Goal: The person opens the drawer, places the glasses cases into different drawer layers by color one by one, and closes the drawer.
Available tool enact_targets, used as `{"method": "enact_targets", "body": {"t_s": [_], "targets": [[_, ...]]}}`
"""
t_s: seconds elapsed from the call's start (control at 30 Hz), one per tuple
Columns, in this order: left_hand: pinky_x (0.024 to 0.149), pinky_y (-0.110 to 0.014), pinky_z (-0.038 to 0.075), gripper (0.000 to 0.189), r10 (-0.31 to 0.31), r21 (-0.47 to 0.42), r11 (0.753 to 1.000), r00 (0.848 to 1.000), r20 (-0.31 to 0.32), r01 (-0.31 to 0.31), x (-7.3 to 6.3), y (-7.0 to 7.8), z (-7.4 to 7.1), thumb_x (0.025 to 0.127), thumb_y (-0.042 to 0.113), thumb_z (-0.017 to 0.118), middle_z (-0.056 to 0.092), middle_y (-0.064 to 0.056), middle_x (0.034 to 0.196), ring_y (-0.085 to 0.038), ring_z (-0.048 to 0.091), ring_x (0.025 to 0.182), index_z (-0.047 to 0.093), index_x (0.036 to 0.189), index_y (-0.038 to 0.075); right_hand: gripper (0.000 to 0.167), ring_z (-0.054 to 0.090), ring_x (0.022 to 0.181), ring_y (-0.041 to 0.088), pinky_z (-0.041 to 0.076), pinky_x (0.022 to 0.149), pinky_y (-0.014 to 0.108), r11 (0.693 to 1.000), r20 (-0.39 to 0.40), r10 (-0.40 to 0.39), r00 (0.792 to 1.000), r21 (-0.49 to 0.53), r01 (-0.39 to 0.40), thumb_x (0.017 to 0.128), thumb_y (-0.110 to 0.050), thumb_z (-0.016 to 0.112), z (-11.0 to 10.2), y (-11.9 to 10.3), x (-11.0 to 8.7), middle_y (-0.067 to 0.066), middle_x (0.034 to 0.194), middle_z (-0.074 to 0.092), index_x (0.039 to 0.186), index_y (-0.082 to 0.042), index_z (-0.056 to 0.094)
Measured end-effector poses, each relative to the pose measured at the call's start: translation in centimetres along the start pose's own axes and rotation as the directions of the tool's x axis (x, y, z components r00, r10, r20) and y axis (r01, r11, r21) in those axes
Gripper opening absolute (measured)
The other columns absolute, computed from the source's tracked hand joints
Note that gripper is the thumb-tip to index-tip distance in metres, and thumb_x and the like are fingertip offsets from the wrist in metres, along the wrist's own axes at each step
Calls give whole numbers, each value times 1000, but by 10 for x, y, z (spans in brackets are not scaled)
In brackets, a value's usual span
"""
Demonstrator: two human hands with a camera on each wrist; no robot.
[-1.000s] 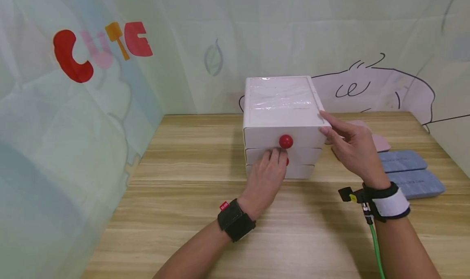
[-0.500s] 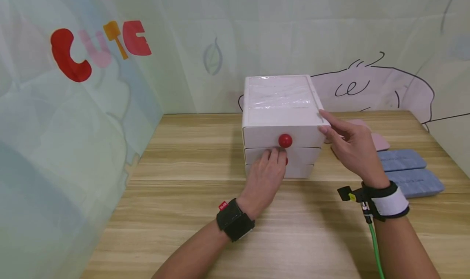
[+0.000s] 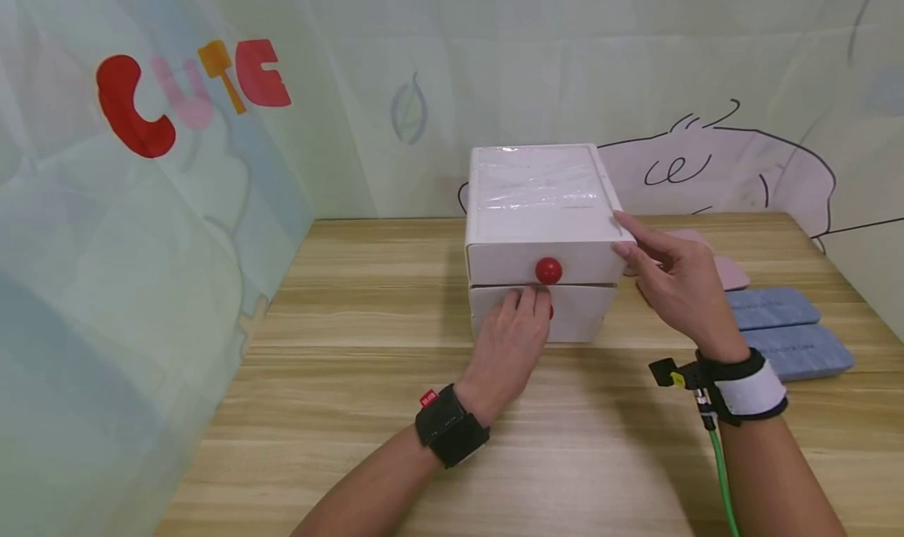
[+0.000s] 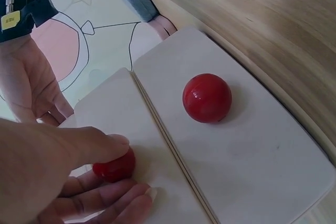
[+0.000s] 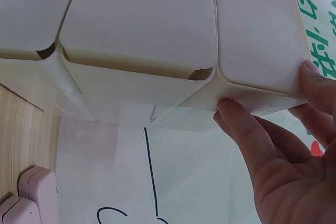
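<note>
A white drawer cabinet (image 3: pixel 540 180) with three stacked drawers and round red knobs stands on the table. My left hand (image 3: pixel 504 345) pinches the middle drawer's knob (image 4: pixel 114 168) between thumb and fingers. The middle drawer (image 5: pixel 139 22) sticks out a little, with a narrow gap behind its front. Thumb and fingers of my right hand (image 3: pixel 681 290) grip the cabinet's upper right front corner. Above the left hand, the top drawer's knob (image 3: pixel 548 271) is untouched. In the left wrist view, the bottom drawer's knob (image 4: pixel 207 98) also stands free.
Two flat blue cases (image 3: pixel 798 352) lie on the wooden table (image 3: pixel 353 411) to the right, with pink ones (image 3: pixel 730 274) behind them. A printed cloth wall (image 3: pixel 395 89) closes off the back and sides. A green cable (image 3: pixel 722 474) hangs from the right wrist strap.
The middle drawer has come slightly outward, and its front now covers the line above the bottom drawer. Both hands have kept nearly the same place.
</note>
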State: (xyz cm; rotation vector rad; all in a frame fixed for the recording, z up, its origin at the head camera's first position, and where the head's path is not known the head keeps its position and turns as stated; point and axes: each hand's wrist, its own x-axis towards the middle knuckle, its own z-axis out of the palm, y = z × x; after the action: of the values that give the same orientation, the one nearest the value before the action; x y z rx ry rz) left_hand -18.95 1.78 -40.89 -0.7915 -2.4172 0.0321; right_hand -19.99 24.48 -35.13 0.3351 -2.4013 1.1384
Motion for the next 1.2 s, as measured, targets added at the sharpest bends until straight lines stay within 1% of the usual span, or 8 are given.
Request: {"method": "enact_targets", "body": {"t_s": [0.13, 0.3, 0.4, 0.63, 0.8, 1.03, 1.2], "targets": [[66, -22, 54, 20, -2, 7, 1000, 1000, -6, 2, -1, 1, -1, 98, 13, 65, 64, -2, 99, -14, 61, 84, 62, 117, 6, 46, 62, 72, 0, 44, 58, 15, 1000, 1, 0, 1000, 6, 0, 99, -19, 66, 0, 0, 0, 16, 131, 68, 144, -26, 57], [66, -22, 54, 22, 3, 6, 1000, 1000, 5, -3, -1, 1, -1, 97, 13, 67, 64, -2, 99, -13, 62, 84, 62, 117, 6, 46, 62, 71, 1, 45, 62, 13, 1000, 3, -3, 1000, 6, 3, 99, -19, 66, 0, 0, -1, 15, 135, 66, 144, -26, 57], [66, -22, 54, 22, 7, -2, 1000, 1000, 16, -7, -1, 1, -1, 96, 12, 68, 65, -2, 100, -13, 62, 84, 62, 117, 6, 46, 63, 72, 0, 45, 62, 13, 1000, 5, -5, 1000, 7, 5, 99, -19, 66, 0, 0, -1, 15, 138, 64, 144, -26, 56], [66, -22, 54, 22, 18, -25, 1000, 999, 26, -17, -3, 0, -6, 93, 11, 71, 65, -2, 97, -13, 62, 81, 63, 114, 7, 46, 63, 73, 1, 45, 63, 12, 1000, 11, -5, 1000, 12, 5, 99, -18, 65, 0, 0, -1, 14, 139, 63, 144, -26, 56], [65, -22, 55, 22, 18, -37, 999, 1000, 12, -18, -4, 0, -7, 94, 10, 70, 66, -2, 96, -13, 63, 81, 64, 114, 7, 47, 63, 74, 1, 46, 66, 10, 1000, 10, -7, 1000, 9, 7, 99, -18, 65, 1, 0, -1, 15, 139, 63, 144, -25, 56], [63, -22, 53, 18, 14, -77, 997, 999, -31, -17, -5, 0, -8, 93, 12, 72, 67, -2, 93, -13, 61, 77, 67, 110, 7, 46, 59, 87, 2, 46, 64, 11, 1000, 9, -2, 1000, 22, 2, 99, -19, 65, 0, -1, 0, 12, 142, 61, 144, -27, 56], [64, -21, 54, 21, 13, -93, 996, 999, -50, -17, -6, 0, -8, 91, 14, 74, 67, -3, 93, -13, 61, 77, 69, 110, 7, 46, 60, 84, 2, 46, 62, 12, 1000, 8, 9, 1000, 18, -10, 99, -20, 65, 0, -1, 0, 12, 141, 62, 144, -27, 56]]}}
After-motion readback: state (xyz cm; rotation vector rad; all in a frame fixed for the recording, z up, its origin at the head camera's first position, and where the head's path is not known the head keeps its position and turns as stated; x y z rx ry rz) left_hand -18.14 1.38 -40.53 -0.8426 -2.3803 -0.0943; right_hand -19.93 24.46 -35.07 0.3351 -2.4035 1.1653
